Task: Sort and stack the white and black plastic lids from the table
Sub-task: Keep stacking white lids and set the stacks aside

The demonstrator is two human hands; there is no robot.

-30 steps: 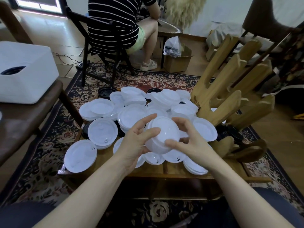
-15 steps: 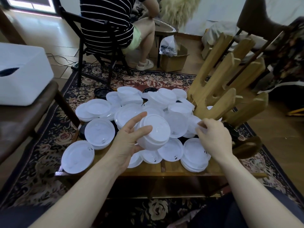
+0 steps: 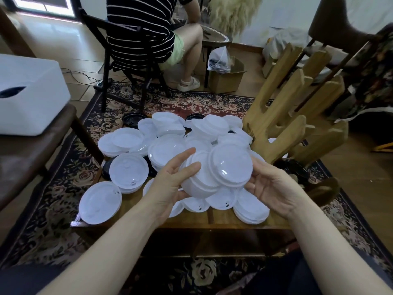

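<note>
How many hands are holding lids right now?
2. The left hand grips a white stack from its left side; the right hand holds a white lid against it.

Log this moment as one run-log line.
left hand: holds white stack | right hand: adding white lid | black lids: unsorted

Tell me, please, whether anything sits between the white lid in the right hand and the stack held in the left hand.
Nothing visible does: the white lid in the right hand already overlaps the stack that the left hand holds.
</note>
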